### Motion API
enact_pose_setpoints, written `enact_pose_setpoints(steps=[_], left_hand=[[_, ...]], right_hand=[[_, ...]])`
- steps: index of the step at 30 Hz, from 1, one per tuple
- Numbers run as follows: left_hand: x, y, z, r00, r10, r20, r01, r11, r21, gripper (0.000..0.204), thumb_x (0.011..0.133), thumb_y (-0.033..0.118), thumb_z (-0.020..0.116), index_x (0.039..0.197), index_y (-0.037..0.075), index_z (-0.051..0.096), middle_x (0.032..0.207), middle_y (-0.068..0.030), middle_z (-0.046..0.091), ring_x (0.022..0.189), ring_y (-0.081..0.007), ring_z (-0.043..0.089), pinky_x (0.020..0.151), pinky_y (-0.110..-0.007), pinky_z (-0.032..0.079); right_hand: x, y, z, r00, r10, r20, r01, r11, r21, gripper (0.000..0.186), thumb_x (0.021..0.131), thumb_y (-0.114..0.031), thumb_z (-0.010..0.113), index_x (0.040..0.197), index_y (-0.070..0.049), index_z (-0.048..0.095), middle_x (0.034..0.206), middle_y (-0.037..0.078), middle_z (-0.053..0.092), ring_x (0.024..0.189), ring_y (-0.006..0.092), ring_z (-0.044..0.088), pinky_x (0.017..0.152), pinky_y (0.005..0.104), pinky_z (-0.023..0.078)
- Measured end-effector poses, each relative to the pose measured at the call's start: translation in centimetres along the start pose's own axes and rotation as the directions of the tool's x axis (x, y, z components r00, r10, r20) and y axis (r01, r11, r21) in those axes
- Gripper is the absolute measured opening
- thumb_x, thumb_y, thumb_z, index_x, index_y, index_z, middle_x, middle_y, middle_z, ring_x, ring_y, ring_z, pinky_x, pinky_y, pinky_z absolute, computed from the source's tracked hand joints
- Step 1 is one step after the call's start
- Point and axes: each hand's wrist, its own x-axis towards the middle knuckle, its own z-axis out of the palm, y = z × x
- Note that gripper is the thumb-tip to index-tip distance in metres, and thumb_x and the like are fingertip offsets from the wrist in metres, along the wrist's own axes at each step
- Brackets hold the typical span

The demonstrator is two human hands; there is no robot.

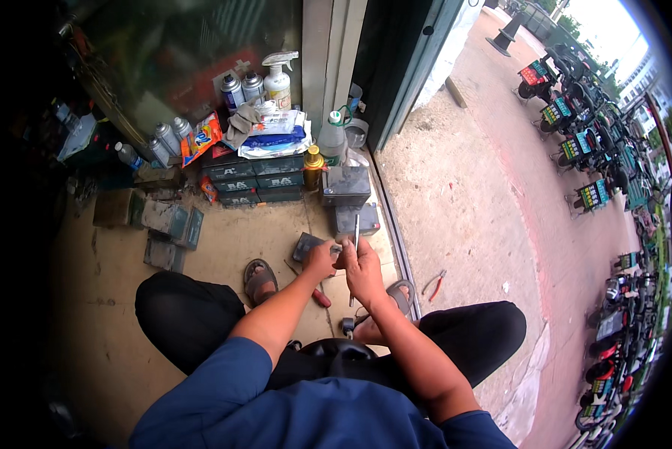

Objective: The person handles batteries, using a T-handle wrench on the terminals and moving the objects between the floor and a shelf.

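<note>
My right hand (363, 274) is closed round a slim silvery metal rod (357, 226), which stands nearly upright and sticks out above and below the fingers. My left hand (322, 259) meets it from the left, fingers curled; a small dark piece seems to show between the hands, too small to name. Just beyond my left hand sits a dark box-shaped battery (304, 245) on the floor, partly covered by it. Below the hands lies a screwdriver (321, 298) with a red handle. A small black round-headed object (348, 324) is near my right foot.
Stacked batteries (280, 180) carry packets and a spray bottle (279, 81). More batteries (345, 185) stand ahead by the door track (393, 217). Old batteries (165, 218) sit at left. Red-handled pliers (435, 284) lie outside at right. Parked scooters (575, 146) line the pavement.
</note>
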Motion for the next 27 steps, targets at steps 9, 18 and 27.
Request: enact_pose_setpoints(steps=[9, 18, 27], left_hand=[[-1.9, 1.4, -2.7, 0.985, -0.164, 0.058, 0.108, 0.837, 0.536, 0.122, 0.075, 0.05, 0.092, 0.169, 0.012, 0.023, 0.12, -0.0147, 0.076, 0.108, -0.0326, 0.074, 0.092, -0.044, 0.059], [-1.1, -0.8, -2.3, 0.945, -0.296, 0.14, 0.128, 0.727, 0.674, 0.125, 0.085, 0.043, 0.088, 0.172, 0.014, 0.002, 0.131, -0.0169, 0.071, 0.114, -0.0336, 0.073, 0.096, -0.046, 0.059], [0.0, -1.2, -2.9, 0.921, -0.319, 0.223, 0.088, 0.729, 0.679, 0.131, 0.086, 0.038, 0.086, 0.17, 0.015, -0.012, 0.141, -0.0183, 0.067, 0.125, -0.0344, 0.069, 0.105, -0.049, 0.055]], right_hand=[[8.5, -1.3, -0.1, 0.95, -0.312, 0.019, 0.196, 0.548, -0.813, 0.016, 0.097, -0.011, 0.051, 0.103, 0.002, 0.057, 0.08, 0.024, 0.072, 0.075, 0.0423, 0.073, 0.065, 0.0523, 0.058], [8.9, -0.8, 0.7, 0.949, -0.315, -0.002, 0.182, 0.553, -0.813, 0.014, 0.098, -0.01, 0.05, 0.105, 0.002, 0.055, 0.081, 0.023, 0.073, 0.074, 0.042, 0.074, 0.062, 0.0529, 0.058], [10.7, -0.6, -0.3, 0.928, -0.313, 0.201, 0.347, 0.534, -0.771, 0.012, 0.098, -0.009, 0.05, 0.103, 0.001, 0.055, 0.082, 0.024, 0.072, 0.08, 0.0435, 0.073, 0.067, 0.0534, 0.058]])
